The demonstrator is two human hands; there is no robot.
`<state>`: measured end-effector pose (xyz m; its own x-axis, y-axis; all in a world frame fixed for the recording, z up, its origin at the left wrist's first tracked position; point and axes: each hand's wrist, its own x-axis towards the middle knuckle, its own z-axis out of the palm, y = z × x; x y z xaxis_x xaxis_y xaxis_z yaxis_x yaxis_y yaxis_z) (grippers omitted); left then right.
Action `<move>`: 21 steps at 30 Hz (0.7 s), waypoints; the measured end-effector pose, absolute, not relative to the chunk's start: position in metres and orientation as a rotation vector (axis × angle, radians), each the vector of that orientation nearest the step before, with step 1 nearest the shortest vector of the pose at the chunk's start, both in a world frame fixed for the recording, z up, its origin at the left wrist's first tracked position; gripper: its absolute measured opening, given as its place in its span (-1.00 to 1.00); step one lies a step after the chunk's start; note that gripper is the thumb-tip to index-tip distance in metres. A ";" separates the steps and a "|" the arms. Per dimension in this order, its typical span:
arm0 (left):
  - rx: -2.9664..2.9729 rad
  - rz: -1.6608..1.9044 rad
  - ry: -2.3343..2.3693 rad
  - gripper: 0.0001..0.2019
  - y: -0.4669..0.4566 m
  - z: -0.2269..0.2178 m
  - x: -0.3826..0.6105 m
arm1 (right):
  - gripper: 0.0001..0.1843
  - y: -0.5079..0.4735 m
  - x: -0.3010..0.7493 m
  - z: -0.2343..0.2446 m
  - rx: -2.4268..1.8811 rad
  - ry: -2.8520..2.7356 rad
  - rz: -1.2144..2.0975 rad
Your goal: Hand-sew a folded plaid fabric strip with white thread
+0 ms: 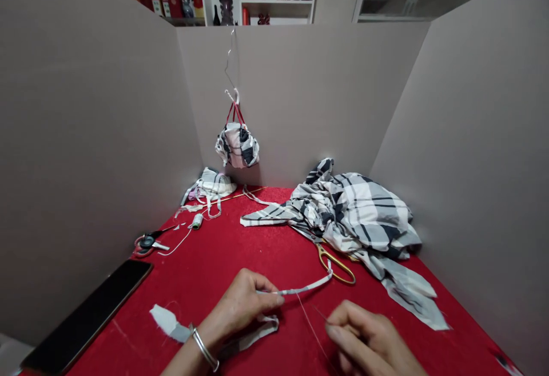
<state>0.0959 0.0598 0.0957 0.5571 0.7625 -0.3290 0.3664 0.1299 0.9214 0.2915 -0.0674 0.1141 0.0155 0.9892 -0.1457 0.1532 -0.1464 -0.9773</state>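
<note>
My left hand (242, 307) pinches one end of a narrow grey-and-white fabric strip (300, 288), which stretches to the right over the red cloth. My right hand (364, 336) sits at the lower right, its fingertips gripping a thin sewing needle (321, 314). A fine pale thread (309, 327) hangs down between my hands. Below my left wrist lies a further plaid strip (257, 333). Gold-handled scissors (337, 264) rest just beyond the strip's far end, their blades partly under a crumpled black-and-white plaid cloth (355, 216).
Red cloth (128, 341) covers the table between tall grey partitions. On it lie a dark phone (88, 313), small black scissors (148, 242), a thread spool (197, 221) and a fabric scrap (167, 321). A plaid bag (237, 144) hangs on the back wall.
</note>
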 end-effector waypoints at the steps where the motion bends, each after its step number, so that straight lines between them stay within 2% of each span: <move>1: 1.475 0.392 1.023 -0.68 0.059 0.096 0.096 | -0.61 -0.055 0.282 0.110 -1.381 -1.222 1.301; 4: 1.485 0.461 1.025 -0.66 0.059 0.094 0.095 | -0.60 -0.026 0.270 0.094 -1.274 -1.152 1.311; 8: 1.484 0.486 1.050 -0.68 0.062 0.086 0.096 | -0.59 -0.010 0.270 0.075 -1.345 -1.059 1.266; 14: 1.624 0.528 1.038 -0.73 0.064 0.081 0.099 | -0.55 -0.013 0.262 0.056 -1.315 -1.081 1.401; 21: 1.747 0.513 1.092 -0.74 0.062 0.084 0.099 | -0.57 -0.017 0.257 0.045 -1.323 -1.065 1.330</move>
<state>0.0988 0.0616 0.0844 0.5075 0.8510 -0.1353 0.4399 -0.1209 0.8899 0.2567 -0.0175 0.0446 0.0309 0.9838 -0.1765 -0.0435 -0.1751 -0.9836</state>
